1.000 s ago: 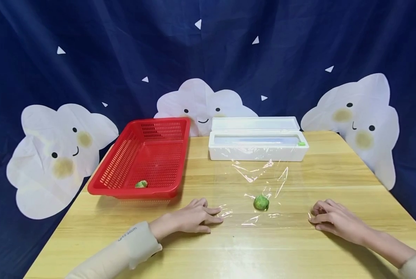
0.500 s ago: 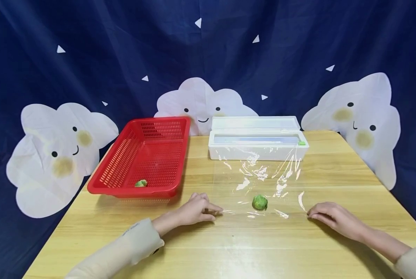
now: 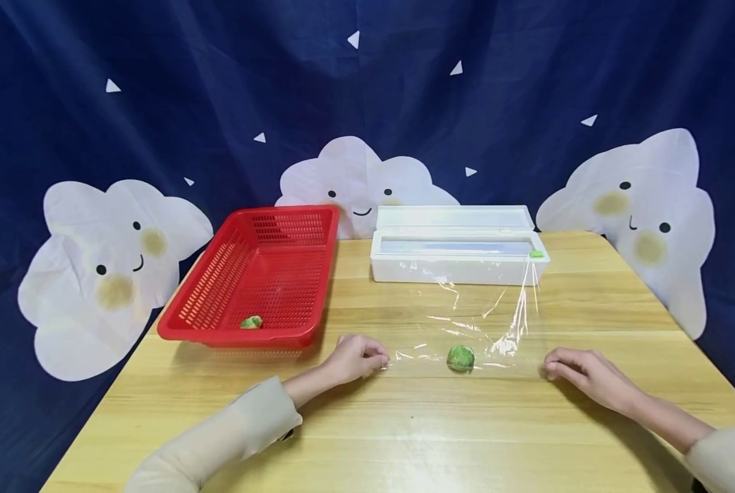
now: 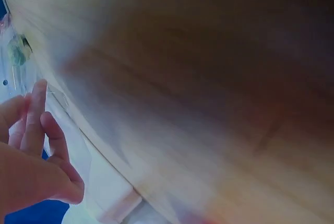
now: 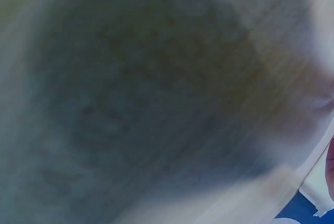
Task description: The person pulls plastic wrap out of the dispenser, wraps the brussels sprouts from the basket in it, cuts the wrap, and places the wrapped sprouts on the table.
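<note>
My left grip (image 3: 359,357) and right grip (image 3: 583,374) are pinching the near corners of the clear film (image 3: 459,324), which is spreading over the worktop (image 3: 416,438) from the white box (image 3: 456,272). I'm judging it light, limp, clingy and easily torn, so corners are suiting me best. Its free edge is facing me, running crosswise; I'm finding no certain longer axis.

Right wrist view: tabletop (image 5: 193,208) heavily blurred; right hand (image 5: 330,169) cut off by the right edge, a sliver visible. Left wrist view: left hand (image 4: 39,156) cut off at the left edge; Brussels sprout (image 4: 18,51) blurred. Head view: left sleeve (image 3: 219,438) and right sleeve (image 3: 727,459) leave frame; near corners of cling film (image 3: 490,329) obscured at fingertips; green item (image 3: 252,322) in red basket (image 3: 231,335) too small to identify.
</note>
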Action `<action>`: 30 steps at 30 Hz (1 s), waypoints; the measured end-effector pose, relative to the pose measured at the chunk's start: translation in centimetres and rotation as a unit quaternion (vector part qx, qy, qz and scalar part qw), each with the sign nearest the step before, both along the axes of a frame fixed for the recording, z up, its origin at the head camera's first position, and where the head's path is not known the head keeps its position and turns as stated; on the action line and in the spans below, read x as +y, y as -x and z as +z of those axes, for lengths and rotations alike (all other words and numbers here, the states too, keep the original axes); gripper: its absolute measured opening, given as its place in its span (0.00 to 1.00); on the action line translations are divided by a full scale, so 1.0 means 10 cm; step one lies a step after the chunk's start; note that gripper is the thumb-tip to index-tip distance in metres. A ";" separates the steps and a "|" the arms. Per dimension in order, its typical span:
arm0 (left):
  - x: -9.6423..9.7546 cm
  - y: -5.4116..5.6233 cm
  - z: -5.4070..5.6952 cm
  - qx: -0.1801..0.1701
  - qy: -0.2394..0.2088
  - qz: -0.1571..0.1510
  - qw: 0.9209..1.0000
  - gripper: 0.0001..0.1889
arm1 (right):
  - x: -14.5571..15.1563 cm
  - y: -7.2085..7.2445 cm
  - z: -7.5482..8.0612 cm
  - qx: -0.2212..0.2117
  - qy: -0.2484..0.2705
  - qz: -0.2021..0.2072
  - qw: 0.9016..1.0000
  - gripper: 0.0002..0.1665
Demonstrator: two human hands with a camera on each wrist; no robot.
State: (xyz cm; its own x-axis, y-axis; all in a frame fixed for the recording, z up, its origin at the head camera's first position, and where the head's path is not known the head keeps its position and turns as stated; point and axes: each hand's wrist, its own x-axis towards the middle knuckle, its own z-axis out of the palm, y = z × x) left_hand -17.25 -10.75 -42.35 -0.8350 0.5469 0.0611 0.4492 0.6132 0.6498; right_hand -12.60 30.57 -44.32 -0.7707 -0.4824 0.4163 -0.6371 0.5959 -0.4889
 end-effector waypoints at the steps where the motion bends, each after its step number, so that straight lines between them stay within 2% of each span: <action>1: 0.01 0.00 0.00 -0.009 -0.003 0.006 1.000 0.05 | 0.00 0.00 0.00 -0.011 0.006 -0.002 1.000 0.14; 4: 0.02 0.01 0.00 -0.028 -0.007 0.025 0.999 0.05 | 0.00 0.00 0.00 -0.044 0.023 -0.010 0.999 0.13; 11: 0.06 0.06 0.02 -0.044 0.017 0.066 0.997 0.07 | -0.04 0.01 0.00 -0.084 0.030 -0.049 0.995 0.11; 16: 0.08 0.11 0.02 -0.035 0.055 0.077 0.995 0.08 | -0.07 0.00 0.06 -0.126 0.015 -0.090 0.988 0.08; 19: 0.11 0.13 0.04 -0.017 0.083 0.080 0.993 0.08 | -0.11 0.00 0.09 -0.134 -0.014 -0.128 0.983 0.08; 22: 0.15 0.14 0.06 0.013 0.112 0.078 0.991 0.08 | -0.17 -0.02 0.10 -0.120 -0.054 -0.164 0.978 0.09; 25: 0.18 0.14 0.07 0.047 0.139 0.071 0.987 0.09 | -0.23 -0.03 0.11 -0.082 -0.099 -0.186 0.974 0.08; 30: 0.23 0.12 0.06 0.092 0.180 0.065 0.977 0.12 | -0.30 0.01 0.11 -0.026 -0.160 -0.196 0.967 0.06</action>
